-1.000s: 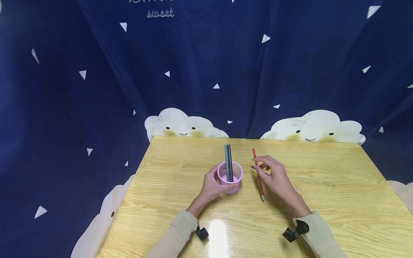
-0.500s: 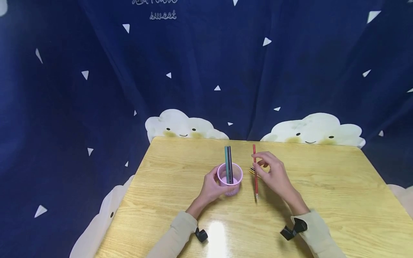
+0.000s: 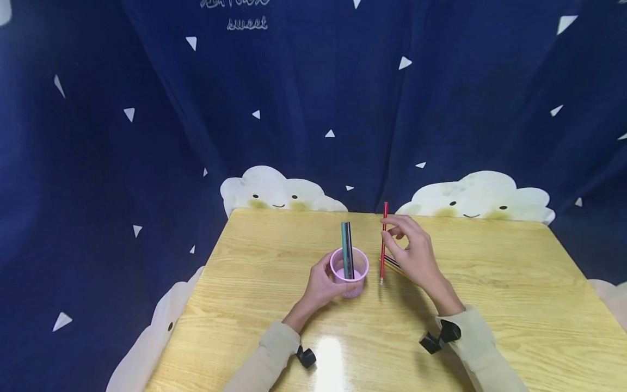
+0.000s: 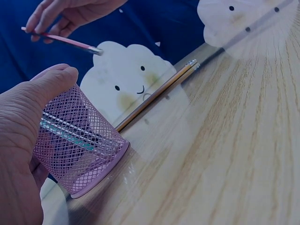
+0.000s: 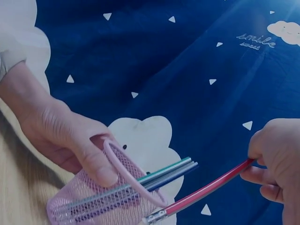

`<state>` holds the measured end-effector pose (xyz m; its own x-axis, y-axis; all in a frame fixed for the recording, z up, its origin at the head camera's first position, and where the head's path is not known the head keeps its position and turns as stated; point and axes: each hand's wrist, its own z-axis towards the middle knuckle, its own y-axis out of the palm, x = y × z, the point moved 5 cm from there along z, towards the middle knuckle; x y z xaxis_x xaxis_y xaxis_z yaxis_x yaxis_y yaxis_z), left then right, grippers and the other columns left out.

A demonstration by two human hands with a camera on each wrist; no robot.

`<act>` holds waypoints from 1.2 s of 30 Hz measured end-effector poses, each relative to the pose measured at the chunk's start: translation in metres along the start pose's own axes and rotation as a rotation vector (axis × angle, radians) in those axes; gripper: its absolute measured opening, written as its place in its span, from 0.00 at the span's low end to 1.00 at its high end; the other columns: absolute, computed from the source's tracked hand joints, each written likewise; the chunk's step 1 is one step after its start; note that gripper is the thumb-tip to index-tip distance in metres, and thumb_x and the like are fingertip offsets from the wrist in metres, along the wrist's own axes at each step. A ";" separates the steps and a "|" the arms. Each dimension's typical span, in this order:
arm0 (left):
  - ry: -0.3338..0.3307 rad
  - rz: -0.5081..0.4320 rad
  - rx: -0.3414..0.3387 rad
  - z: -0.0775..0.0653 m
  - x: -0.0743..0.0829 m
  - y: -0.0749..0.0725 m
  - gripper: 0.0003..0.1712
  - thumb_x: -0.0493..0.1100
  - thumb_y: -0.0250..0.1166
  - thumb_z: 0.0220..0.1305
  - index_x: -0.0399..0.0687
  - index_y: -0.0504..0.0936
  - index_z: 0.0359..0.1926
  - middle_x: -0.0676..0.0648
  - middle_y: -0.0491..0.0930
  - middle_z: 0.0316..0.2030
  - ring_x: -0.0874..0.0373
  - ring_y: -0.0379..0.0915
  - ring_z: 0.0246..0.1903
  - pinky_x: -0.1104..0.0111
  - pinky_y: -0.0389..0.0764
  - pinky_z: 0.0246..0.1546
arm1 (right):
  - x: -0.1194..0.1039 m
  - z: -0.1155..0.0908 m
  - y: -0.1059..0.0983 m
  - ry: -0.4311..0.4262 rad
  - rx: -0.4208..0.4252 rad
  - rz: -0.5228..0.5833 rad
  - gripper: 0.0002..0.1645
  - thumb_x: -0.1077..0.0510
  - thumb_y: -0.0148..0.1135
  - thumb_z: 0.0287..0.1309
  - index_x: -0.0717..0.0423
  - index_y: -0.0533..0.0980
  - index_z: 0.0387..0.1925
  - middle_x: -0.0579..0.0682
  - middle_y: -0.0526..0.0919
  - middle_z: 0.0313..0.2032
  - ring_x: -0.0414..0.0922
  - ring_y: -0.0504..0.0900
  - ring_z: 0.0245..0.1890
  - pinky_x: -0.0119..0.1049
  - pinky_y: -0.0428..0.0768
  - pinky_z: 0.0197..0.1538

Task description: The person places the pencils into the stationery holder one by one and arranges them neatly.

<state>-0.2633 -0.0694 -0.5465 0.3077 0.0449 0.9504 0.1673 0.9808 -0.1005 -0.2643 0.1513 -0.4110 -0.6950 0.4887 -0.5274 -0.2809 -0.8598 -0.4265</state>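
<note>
My left hand point(image 3: 323, 284) grips a pink mesh pen cup point(image 4: 82, 140) that stands upright on the table, thumb across its near side. Inside lean a few pencils point(image 3: 347, 247), one teal and others dark, their tops above the rim. To the right of the cup, my right hand point(image 3: 411, 250) pinches a red pencil point(image 3: 383, 250) near its upper end between thumb and fingers. That pencil hangs nearly vertical, eraser end down, above the table. In the right wrist view its eraser end overlaps the cup's rim point(image 5: 133, 173).
Under the right hand, two more pencils point(image 4: 159, 96), yellowish and dark, lie on the wooden table point(image 3: 274, 245). A dark blue curtain point(image 3: 303, 81) with white clouds and triangles hangs behind the table's far edge. Each wrist carries a small black camera mount.
The right hand has risen and moved slightly left, lifting the red pencil and turning it from slanted to nearly upright. The left hand and cup stay in place.
</note>
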 end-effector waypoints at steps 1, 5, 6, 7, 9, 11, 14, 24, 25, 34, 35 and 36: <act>0.003 0.001 -0.002 0.000 0.000 0.000 0.52 0.32 0.87 0.40 0.41 0.75 0.69 0.40 0.82 0.61 0.43 0.78 0.61 0.49 0.78 0.66 | -0.002 0.002 0.000 -0.002 0.011 0.008 0.17 0.72 0.69 0.59 0.61 0.84 0.50 0.53 0.87 0.48 0.40 0.84 0.33 0.29 0.78 0.39; -0.004 0.019 -0.009 0.002 0.000 0.000 0.52 0.35 0.87 0.41 0.44 0.75 0.70 0.43 0.82 0.60 0.47 0.79 0.60 0.52 0.80 0.65 | -0.007 0.010 0.002 -0.012 0.051 0.039 0.16 0.72 0.70 0.59 0.61 0.85 0.49 0.53 0.87 0.47 0.40 0.84 0.34 0.30 0.79 0.39; -0.007 0.023 -0.012 0.003 0.000 0.000 0.52 0.36 0.88 0.41 0.44 0.75 0.70 0.44 0.82 0.60 0.48 0.79 0.60 0.53 0.80 0.65 | -0.008 0.011 0.002 -0.014 0.060 0.050 0.16 0.72 0.70 0.59 0.61 0.85 0.49 0.54 0.87 0.48 0.40 0.84 0.34 0.31 0.79 0.39; -0.010 0.026 -0.014 0.003 0.001 0.000 0.52 0.36 0.88 0.41 0.45 0.75 0.70 0.45 0.82 0.60 0.49 0.79 0.60 0.54 0.80 0.65 | -0.009 0.013 0.003 -0.018 0.072 0.059 0.16 0.73 0.70 0.59 0.61 0.85 0.49 0.54 0.87 0.48 0.40 0.84 0.34 0.31 0.80 0.39; -0.015 0.037 -0.018 0.003 0.001 0.000 0.51 0.38 0.88 0.41 0.47 0.76 0.70 0.47 0.82 0.60 0.51 0.79 0.60 0.57 0.80 0.64 | -0.011 0.015 0.004 -0.027 0.094 0.071 0.17 0.74 0.71 0.58 0.61 0.85 0.49 0.56 0.87 0.48 0.42 0.84 0.34 0.31 0.80 0.40; -0.014 0.041 -0.021 0.003 0.002 0.000 0.51 0.39 0.88 0.42 0.47 0.76 0.70 0.47 0.82 0.60 0.52 0.79 0.60 0.58 0.80 0.64 | -0.013 0.016 0.005 -0.033 0.120 0.078 0.17 0.75 0.72 0.56 0.62 0.85 0.48 0.57 0.87 0.47 0.43 0.84 0.33 0.31 0.80 0.39; -0.021 0.050 -0.020 0.003 0.002 -0.001 0.52 0.40 0.88 0.42 0.47 0.75 0.70 0.47 0.82 0.60 0.52 0.79 0.60 0.59 0.80 0.64 | -0.013 0.016 0.010 -0.040 0.146 0.082 0.18 0.78 0.72 0.53 0.65 0.85 0.46 0.60 0.87 0.45 0.47 0.84 0.31 0.29 0.79 0.38; -0.016 0.034 -0.016 0.003 0.000 -0.001 0.51 0.37 0.88 0.41 0.46 0.76 0.69 0.47 0.83 0.60 0.52 0.79 0.60 0.57 0.80 0.65 | -0.005 0.008 0.033 -0.032 0.065 0.115 0.19 0.78 0.71 0.54 0.63 0.84 0.47 0.57 0.87 0.46 0.51 0.86 0.33 0.33 0.81 0.38; -0.013 0.033 -0.014 0.002 0.000 -0.001 0.51 0.37 0.88 0.41 0.46 0.76 0.69 0.46 0.83 0.60 0.52 0.79 0.60 0.56 0.80 0.65 | -0.004 0.007 0.035 -0.031 0.056 0.116 0.19 0.77 0.71 0.54 0.64 0.84 0.47 0.58 0.87 0.46 0.52 0.86 0.33 0.32 0.81 0.38; -0.008 0.024 -0.010 0.000 0.010 0.001 0.51 0.30 0.85 0.42 0.36 0.74 0.69 0.36 0.81 0.61 0.38 0.77 0.60 0.40 0.77 0.64 | 0.010 -0.002 0.049 -0.019 -0.009 0.081 0.21 0.74 0.71 0.57 0.63 0.82 0.53 0.56 0.86 0.49 0.49 0.87 0.34 0.38 0.83 0.37; -0.007 0.020 -0.013 -0.001 0.015 0.001 0.50 0.30 0.85 0.42 0.34 0.73 0.69 0.35 0.80 0.61 0.37 0.77 0.60 0.40 0.77 0.64 | 0.011 -0.003 0.051 -0.020 -0.017 0.080 0.22 0.74 0.71 0.56 0.63 0.82 0.53 0.57 0.85 0.50 0.50 0.88 0.34 0.37 0.83 0.37; -0.005 0.017 -0.016 -0.001 0.019 0.000 0.50 0.30 0.85 0.42 0.33 0.73 0.69 0.34 0.80 0.61 0.37 0.77 0.60 0.39 0.77 0.63 | 0.011 -0.004 0.052 -0.019 -0.026 0.079 0.22 0.74 0.71 0.56 0.63 0.82 0.53 0.57 0.85 0.51 0.50 0.88 0.34 0.36 0.84 0.37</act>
<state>-0.2560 -0.0684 -0.5287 0.3063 0.0621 0.9499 0.1768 0.9768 -0.1209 -0.2842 0.1124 -0.4420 -0.7270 0.4167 -0.5458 -0.2079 -0.8911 -0.4035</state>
